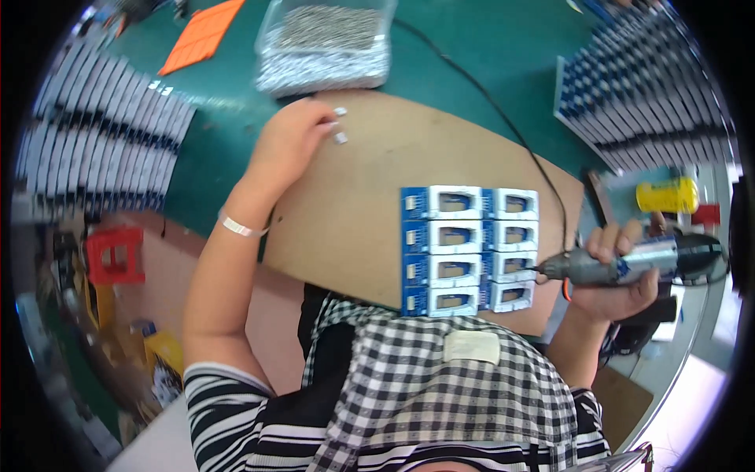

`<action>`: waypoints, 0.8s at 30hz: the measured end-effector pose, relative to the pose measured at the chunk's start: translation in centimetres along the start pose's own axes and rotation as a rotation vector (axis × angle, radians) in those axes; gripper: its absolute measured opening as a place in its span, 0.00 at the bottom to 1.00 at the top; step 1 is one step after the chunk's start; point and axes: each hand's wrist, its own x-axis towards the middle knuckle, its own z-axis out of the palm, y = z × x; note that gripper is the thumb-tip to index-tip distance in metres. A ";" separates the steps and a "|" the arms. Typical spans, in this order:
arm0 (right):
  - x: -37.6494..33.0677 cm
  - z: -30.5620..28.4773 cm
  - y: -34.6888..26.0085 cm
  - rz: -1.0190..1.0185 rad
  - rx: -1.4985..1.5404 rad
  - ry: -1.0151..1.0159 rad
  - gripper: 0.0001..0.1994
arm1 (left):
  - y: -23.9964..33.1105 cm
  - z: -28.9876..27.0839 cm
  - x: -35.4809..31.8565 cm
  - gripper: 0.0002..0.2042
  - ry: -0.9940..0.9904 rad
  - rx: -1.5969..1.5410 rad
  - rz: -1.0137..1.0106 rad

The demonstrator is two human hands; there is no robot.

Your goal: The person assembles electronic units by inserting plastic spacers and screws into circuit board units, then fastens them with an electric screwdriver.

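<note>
My right hand [617,263] is wrapped round an electric screwdriver [590,267], whose tip points left at the block of circuit boards. The blue boards [414,236], with white rectangular frames [454,270] on them, lie in two columns on a brown board [362,212]. The tip is beside the right column, third row from the far end; whether it touches is unclear. At the far left of the brown board, my left hand [295,138] has its fingertips pinched together. Small white pieces [340,138] lie right by these fingertips. What the fingers hold, if anything, is too small to make out.
A clear plastic tub [322,59] of small metal parts stands beyond my left hand. Stacked boards [102,134] fill the left side, more stacks [645,86] the right. A black cable [495,102] crosses to the screwdriver. An orange tray [200,35] and a yellow container [667,195] are nearby.
</note>
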 end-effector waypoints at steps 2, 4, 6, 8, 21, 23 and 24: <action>0.3 0.5 0.1 -0.005 0.050 0.002 0.35 | 1.8 -1.1 -0.7 0.04 0.055 -0.199 -0.231; 0.5 0.9 0.4 -0.011 0.092 0.021 0.36 | 4.3 -1.3 -2.4 0.04 0.052 -0.470 -0.527; 0.5 0.5 0.7 -0.027 0.103 0.048 0.35 | 7.5 0.0 -3.7 0.06 0.049 -0.797 -0.504; 0.3 -0.1 0.9 -0.018 0.139 0.076 0.34 | 10.3 1.8 -4.6 0.07 -0.048 -0.897 -0.593; 0.2 -1.3 1.4 -0.050 0.202 0.152 0.33 | 15.7 6.2 -1.4 0.05 -0.094 -0.140 0.009; 0.2 -1.4 1.3 -0.049 0.201 0.164 0.33 | 15.6 6.2 -1.4 0.05 -0.084 -0.105 0.044; 0.1 -1.4 1.2 -0.046 0.192 0.170 0.33 | 15.6 6.0 -1.4 0.05 -0.066 -0.077 0.075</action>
